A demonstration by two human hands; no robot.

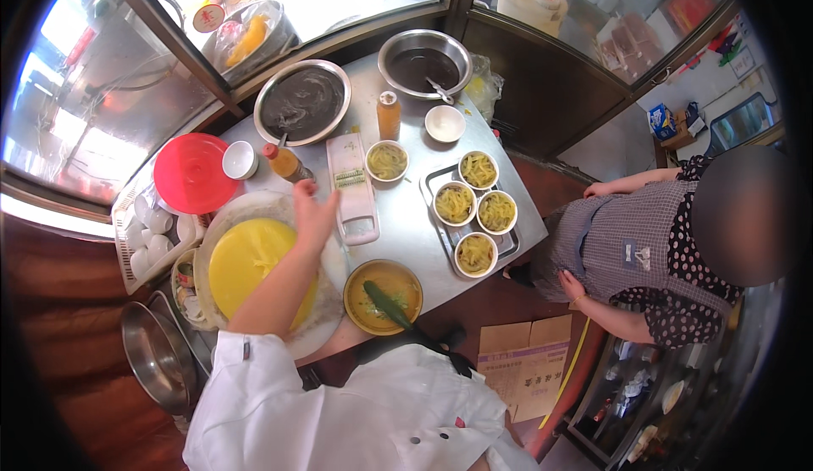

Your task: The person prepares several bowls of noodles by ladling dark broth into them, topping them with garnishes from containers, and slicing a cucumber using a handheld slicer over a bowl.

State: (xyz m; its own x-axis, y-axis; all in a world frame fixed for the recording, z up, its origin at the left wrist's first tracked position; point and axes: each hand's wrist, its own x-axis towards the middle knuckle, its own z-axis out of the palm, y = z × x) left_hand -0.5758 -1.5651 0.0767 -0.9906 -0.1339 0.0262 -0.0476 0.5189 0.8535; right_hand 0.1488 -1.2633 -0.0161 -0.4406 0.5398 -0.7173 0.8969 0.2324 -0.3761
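My left hand [314, 214] is raised over the steel table, thumb and fingers apart, nothing seen in them. Its fingertips overlap the base of a red-capped bottle of amber liquid [287, 162]; I cannot tell whether they touch. Below the forearm, a large yellow jelly-like disc [244, 252] rests on a round board [327, 318]. A white mandoline slicer [357, 211] lies right of the hand. Closer to me, a cucumber [387, 306] leans in a brown bowl [351, 280]. My right hand is out of view.
On a tray [448, 249] stand several cups of yellow strips [476, 255]; another cup [387, 161] is near the slicer. Two steel basins of dark liquid [302, 103] stand at the back. A red plastic basin [190, 172] is left; a person in an apron [629, 236] is right.
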